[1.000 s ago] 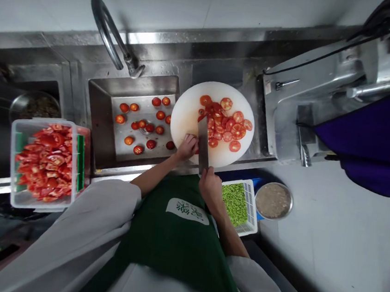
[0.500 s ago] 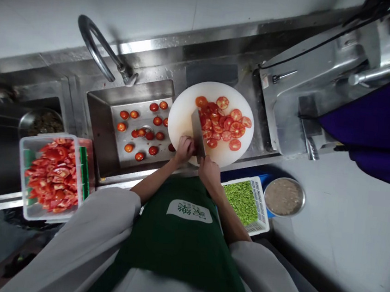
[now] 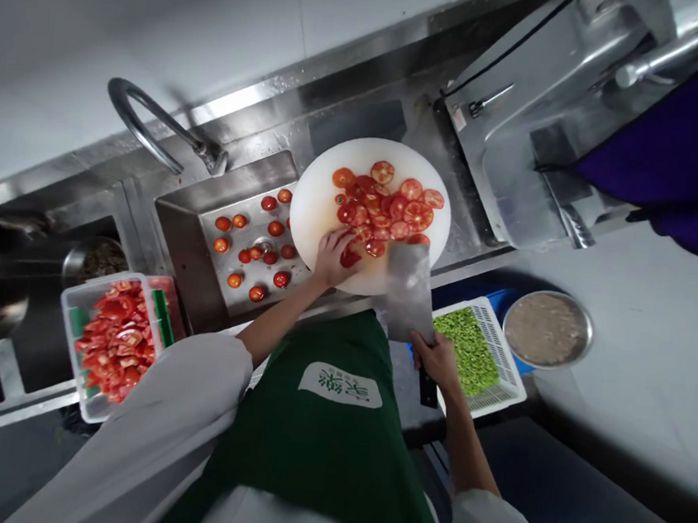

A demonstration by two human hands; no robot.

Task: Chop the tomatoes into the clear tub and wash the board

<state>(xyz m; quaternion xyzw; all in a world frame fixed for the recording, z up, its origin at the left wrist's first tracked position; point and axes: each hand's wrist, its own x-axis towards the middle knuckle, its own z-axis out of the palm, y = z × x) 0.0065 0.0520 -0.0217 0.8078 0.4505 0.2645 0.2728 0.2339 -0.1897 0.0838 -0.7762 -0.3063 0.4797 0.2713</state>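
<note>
My right hand point(image 3: 437, 359) grips a cleaver point(image 3: 409, 289) where its blade meets the black handle, which points toward me. The broad blade lies over the near right edge of a round white cutting board point(image 3: 311, 199). My left hand point(image 3: 332, 258) rests on the board's near left side, its thumb and fingers curved around a cut tomato point(image 3: 350, 256). Just beyond those fingers, a pile of tomato slices point(image 3: 386, 205) spreads across the board. A tomato piece with its stem end point(image 3: 344, 178) sits at the pile's far left.
Left of the board, a sink point(image 3: 184, 252) holds several whole tomatoes under a curved faucet point(image 3: 145, 123). A clear bin point(image 3: 85, 400) of chopped tomatoes stands farther left. On the right are a white basket point(image 3: 513, 391) of chopped greens and a round metal bowl point(image 3: 587, 336). A purple cloth point(image 3: 678, 155) hangs far right.
The cleaver has moved from the slices to the right and nearer me, its blade now turned flat. My left hand has reached forward onto the cut tomato. The whole view has tilted.
</note>
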